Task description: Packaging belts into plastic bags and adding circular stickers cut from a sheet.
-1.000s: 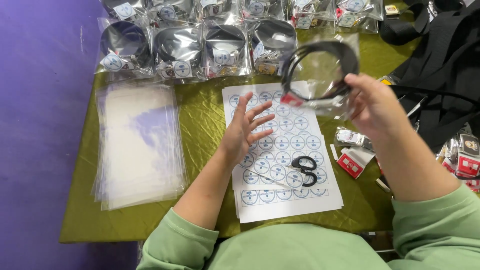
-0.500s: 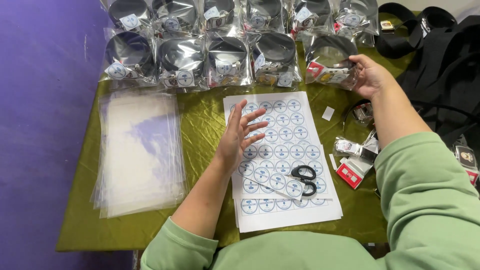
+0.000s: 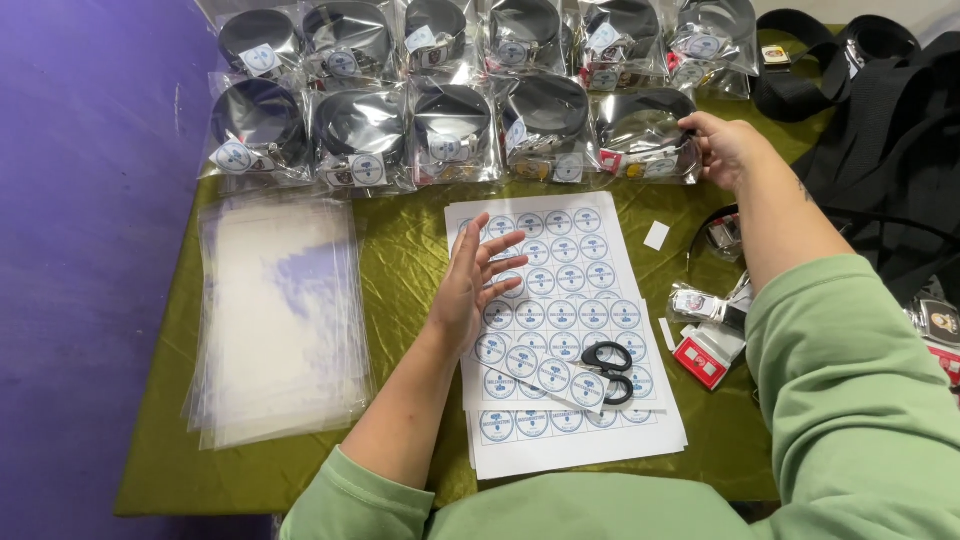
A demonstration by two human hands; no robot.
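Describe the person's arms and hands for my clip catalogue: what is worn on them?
Both arms wear light green sweatshirt sleeves, pushed up so the forearms are bare. The left hand and right hand are bare: no gloves, rings or watch visible. A small dark mark shows on the right forearm; too small to identify.

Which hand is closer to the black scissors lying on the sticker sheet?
Left. The left hand rests on the sticker sheet, just up-left of the scissors. The right hand is far above, at a packed bag in the row.
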